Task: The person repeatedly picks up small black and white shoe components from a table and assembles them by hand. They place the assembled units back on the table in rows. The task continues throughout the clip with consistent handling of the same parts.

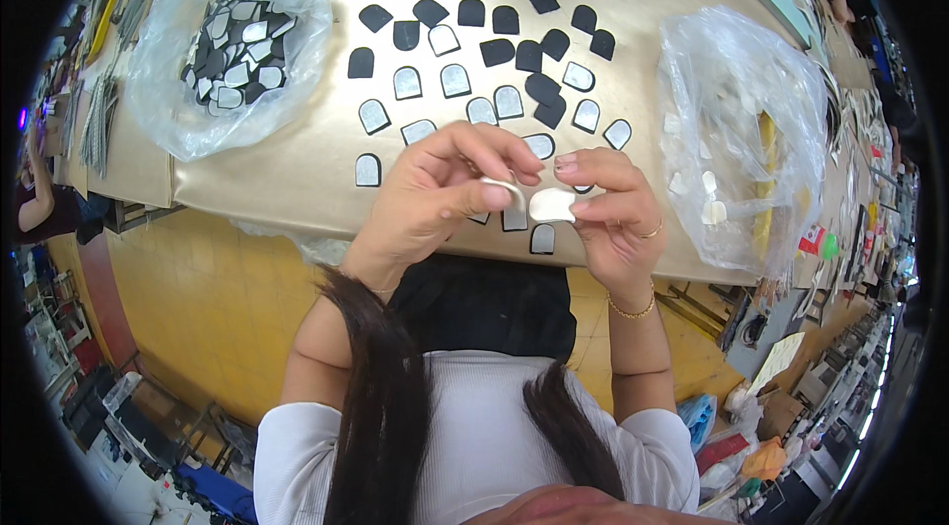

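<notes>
Close to the table's near edge, my left hand (435, 179) pinches a thin white piece (510, 193) between thumb and fingers, and it is seen partly edge-on. My right hand (621, 209) grips another small white rounded piece (550, 206) by its right end. The two white pieces are close together. Beneath and beyond my hands, several dome-shaped pads lie scattered; some show a plain black face (471, 12), others a grey face with a black rim (455, 80). One grey-faced pad (542, 238) lies just below my right hand's piece.
At the left, an open clear plastic bag (158, 70) holds many black and grey pads. Another clear bag (732, 60) with white pieces is at the right. The gold-toned table (247, 187) ends just in front of me. Strips (99, 120) lie at the far left.
</notes>
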The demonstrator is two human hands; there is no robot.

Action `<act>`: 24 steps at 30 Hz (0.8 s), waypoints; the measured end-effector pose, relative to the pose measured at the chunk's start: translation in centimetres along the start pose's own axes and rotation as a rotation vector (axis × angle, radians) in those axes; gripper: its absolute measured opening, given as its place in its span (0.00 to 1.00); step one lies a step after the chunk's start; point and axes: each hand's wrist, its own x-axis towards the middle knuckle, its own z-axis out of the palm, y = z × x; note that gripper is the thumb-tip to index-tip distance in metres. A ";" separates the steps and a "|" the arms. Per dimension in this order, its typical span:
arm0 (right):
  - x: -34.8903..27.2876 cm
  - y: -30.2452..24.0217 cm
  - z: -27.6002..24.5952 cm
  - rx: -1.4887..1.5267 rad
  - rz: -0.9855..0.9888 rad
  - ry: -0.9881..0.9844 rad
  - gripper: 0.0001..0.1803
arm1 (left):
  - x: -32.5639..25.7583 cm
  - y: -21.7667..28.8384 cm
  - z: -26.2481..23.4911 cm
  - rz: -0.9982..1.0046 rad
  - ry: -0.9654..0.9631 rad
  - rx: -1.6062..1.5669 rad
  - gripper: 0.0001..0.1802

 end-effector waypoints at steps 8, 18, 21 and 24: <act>-0.3 -1.0 -0.3 0.160 0.169 0.070 0.13 | -0.2 2.1 0.6 -0.130 0.123 0.142 0.12; 1.0 0.9 -3.1 0.114 0.701 0.269 0.17 | 0.5 1.2 -0.1 -0.216 0.213 0.444 0.09; 2.0 2.3 -3.4 0.052 0.713 0.260 0.16 | 1.4 0.5 -0.1 -0.208 0.261 0.859 0.07; 3.5 3.3 -3.9 -0.081 0.770 0.164 0.13 | 2.8 0.0 -0.1 -0.069 0.258 1.336 0.07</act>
